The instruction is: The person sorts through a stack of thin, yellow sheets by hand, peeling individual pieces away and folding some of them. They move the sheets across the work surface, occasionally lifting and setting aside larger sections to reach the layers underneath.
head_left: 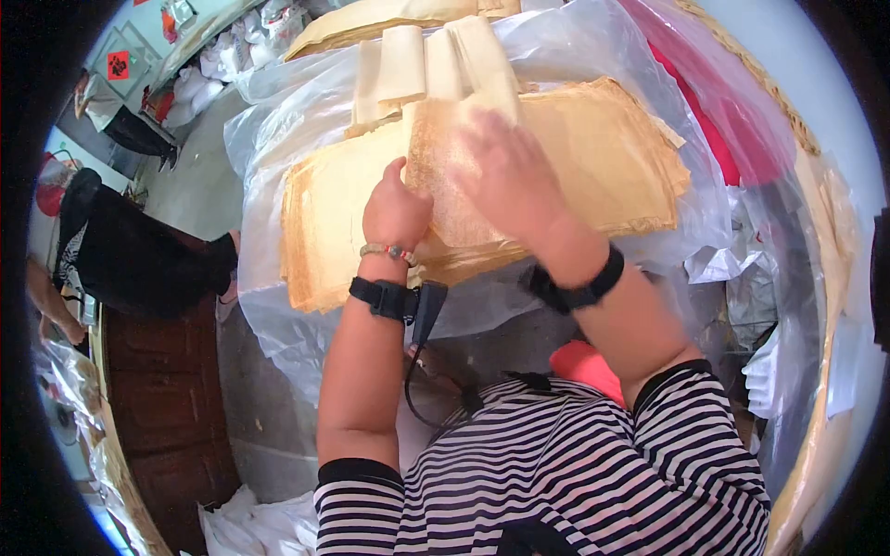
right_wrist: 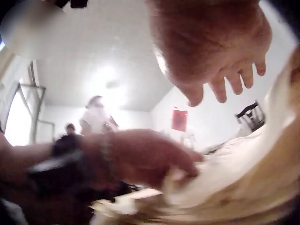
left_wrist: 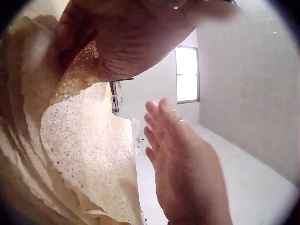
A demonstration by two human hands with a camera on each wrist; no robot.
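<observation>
A broad stack of thin, tan pancake sheets (head_left: 603,153) with browned, ragged edges lies in front of me. On top of it is a folded, porous pancake (head_left: 445,199), whose small holes show in the left wrist view. My left hand (head_left: 397,206) pinches the near left edge of this pancake between thumb and fingers, seen also in the right wrist view. Blurred in the head view, my right hand (head_left: 505,176) is over the pancake's right side. Its fingers are extended and hold nothing, and the palm shows above the sheets in the right wrist view.
Several folded pancakes (head_left: 394,69) lie along the far side of the stack, with another stack (head_left: 389,14) beyond. Clear plastic sheeting (head_left: 264,130) spreads beneath. Pink plastic (head_left: 732,102) is at the right. A person in black (head_left: 139,246) stands at the left, near a brown wooden cabinet (head_left: 167,398).
</observation>
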